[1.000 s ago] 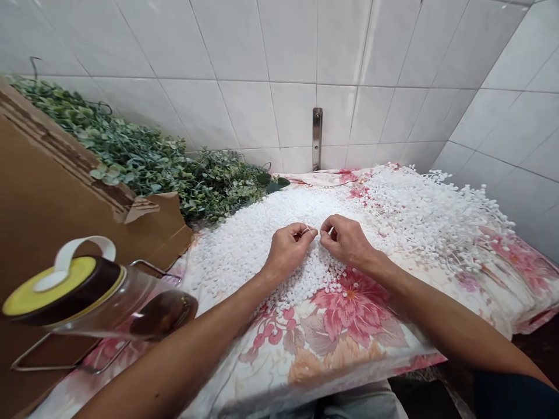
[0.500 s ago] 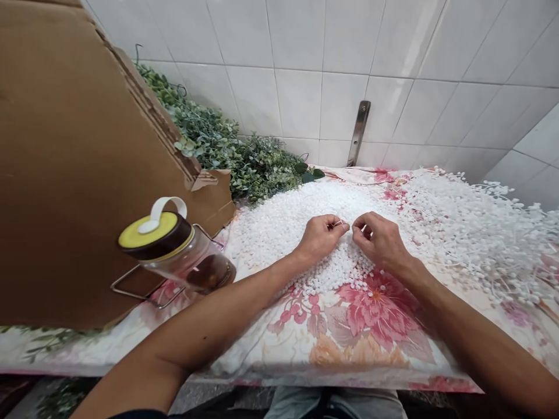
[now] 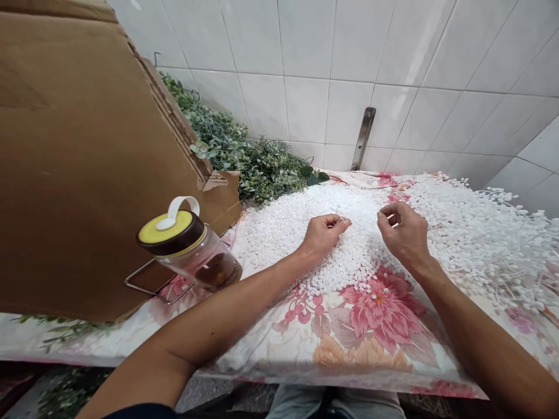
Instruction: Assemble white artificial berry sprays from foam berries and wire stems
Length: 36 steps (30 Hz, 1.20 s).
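My left hand (image 3: pixel 325 233) is over the heap of small white beads (image 3: pixel 283 224), its thumb and forefinger closed on a thin white stem (image 3: pixel 336 214). A little to its right, apart from it, is my right hand (image 3: pixel 404 230), thumb and forefinger pinched together above the right part of the heap. What its fingertips hold, if anything, is too small to make out. White beaded sprays (image 3: pixel 484 233) lie in a spread pile to the right of my right hand.
A floral cloth (image 3: pixel 371 343) covers the table. On the left are a large cardboard box (image 3: pixel 74 174) and a clear jar with a yellow-topped lid (image 3: pixel 192 256), near my left forearm. Green foliage (image 3: pixel 266 163) lies behind the heap, against the tiled wall (image 3: pixel 305 105) with a metal strip (image 3: pixel 364 139).
My right hand has moved right, away from my left hand, widening the gap between them. My left hand keeps its pinch almost in place. The whole view has shifted slightly.
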{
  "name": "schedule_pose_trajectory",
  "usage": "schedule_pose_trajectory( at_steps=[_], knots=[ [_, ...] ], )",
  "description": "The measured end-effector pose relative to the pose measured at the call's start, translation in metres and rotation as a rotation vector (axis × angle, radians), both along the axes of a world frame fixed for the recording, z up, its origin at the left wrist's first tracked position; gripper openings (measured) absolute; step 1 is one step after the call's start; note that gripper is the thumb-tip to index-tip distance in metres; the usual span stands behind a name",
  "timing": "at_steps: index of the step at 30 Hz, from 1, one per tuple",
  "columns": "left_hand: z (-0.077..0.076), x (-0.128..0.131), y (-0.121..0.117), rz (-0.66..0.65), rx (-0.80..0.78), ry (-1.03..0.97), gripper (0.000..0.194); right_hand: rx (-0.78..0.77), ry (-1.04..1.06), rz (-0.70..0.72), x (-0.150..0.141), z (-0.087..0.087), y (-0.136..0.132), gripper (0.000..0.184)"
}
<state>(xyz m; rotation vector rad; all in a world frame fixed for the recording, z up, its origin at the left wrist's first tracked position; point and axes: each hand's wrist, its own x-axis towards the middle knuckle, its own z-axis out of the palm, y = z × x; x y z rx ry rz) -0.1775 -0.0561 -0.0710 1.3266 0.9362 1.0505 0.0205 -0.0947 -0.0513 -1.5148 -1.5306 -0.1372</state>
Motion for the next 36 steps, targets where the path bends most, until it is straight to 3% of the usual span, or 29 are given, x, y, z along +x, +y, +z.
schedule_pose_trajectory(
  at_steps=[7, 36],
  knots=[
    [0.008, -0.005, 0.005, -0.040, -0.215, -0.121, 0.044, -0.080, -0.081, 0.114, 0.001, -0.010, 0.001, 0.013],
    [0.008, -0.003, 0.004, -0.042, -0.232, -0.153, 0.039, -0.123, -0.105, 0.188, -0.006, -0.017, -0.002, 0.013]
  ],
)
